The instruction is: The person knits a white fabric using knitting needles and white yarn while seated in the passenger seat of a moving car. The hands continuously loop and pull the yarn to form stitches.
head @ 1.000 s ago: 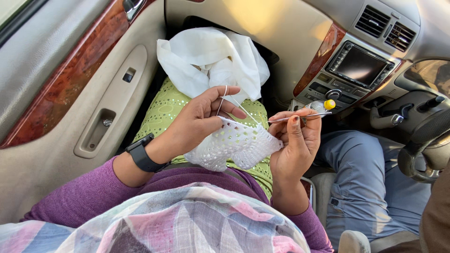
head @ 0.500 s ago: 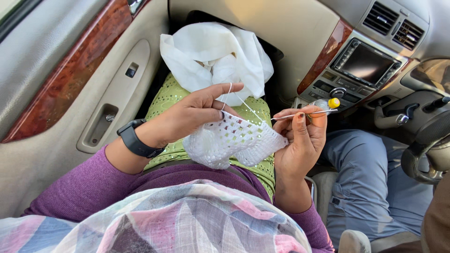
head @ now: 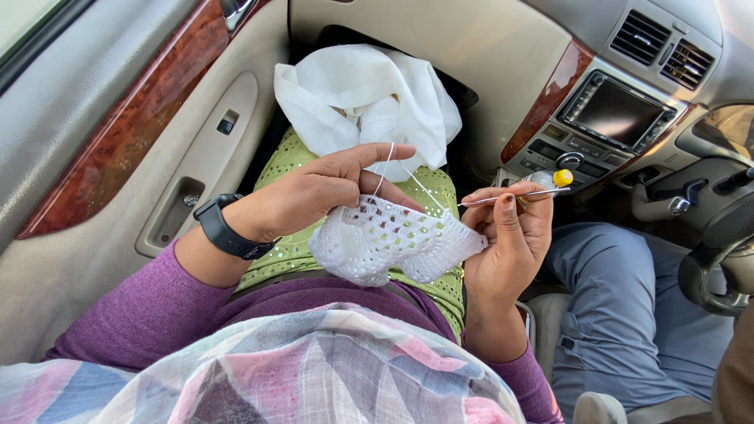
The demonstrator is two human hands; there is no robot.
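My left hand (head: 314, 192) pinches the top edge of a small white crocheted piece (head: 389, 245) over my lap, with the white yarn (head: 385, 169) looped over its raised forefinger. My right hand (head: 506, 243) grips a thin metal crochet hook (head: 510, 195) with a yellow ball at its far end, the hook's tip pointing left toward the piece's right edge. A black watch (head: 224, 228) sits on my left wrist. Both sleeves are purple.
A white cloth bag (head: 361, 98) rests on my knees over green fabric (head: 287, 169). The car door panel (head: 141, 141) is on the left, the dashboard screen (head: 616, 114) on the right. Another person's leg in blue-grey trousers (head: 628, 306) and the steering wheel (head: 719, 259) lie far right.
My left forefinger has lifted and stretched out with the yarn over it. The hook has drawn slightly right, out of the piece's edge.
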